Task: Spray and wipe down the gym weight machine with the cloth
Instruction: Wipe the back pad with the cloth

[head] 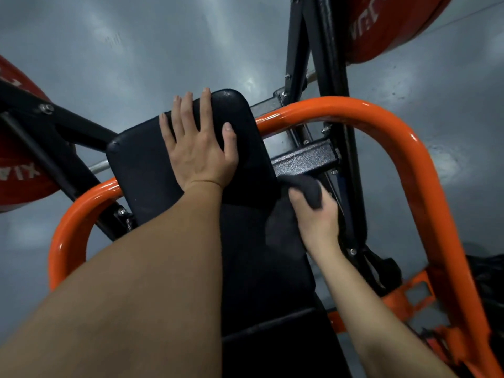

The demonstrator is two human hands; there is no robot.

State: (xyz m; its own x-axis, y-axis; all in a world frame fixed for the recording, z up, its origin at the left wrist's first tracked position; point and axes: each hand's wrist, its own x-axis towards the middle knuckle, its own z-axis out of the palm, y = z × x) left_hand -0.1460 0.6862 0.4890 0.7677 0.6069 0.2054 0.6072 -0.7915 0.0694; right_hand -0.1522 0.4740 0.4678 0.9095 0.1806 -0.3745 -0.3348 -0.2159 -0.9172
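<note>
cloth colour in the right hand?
Dark grey, nearly black cloth, bunched in the right hand; head view.

Single head-worn wide-angle view, looking steeply down along both forearms, close above the black pad [191, 148] and orange frame [395, 137]. Grey floor [109, 64] fills the background. Edges bend from lens distortion.

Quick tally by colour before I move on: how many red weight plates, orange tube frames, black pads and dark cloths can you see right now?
Red weight plates: 2, one at left, one at top right
Orange tube frames: 1
Black pads: 1, left hand flat on it
Dark cloths: 1, bunched in the right hand
Total: 5
</note>
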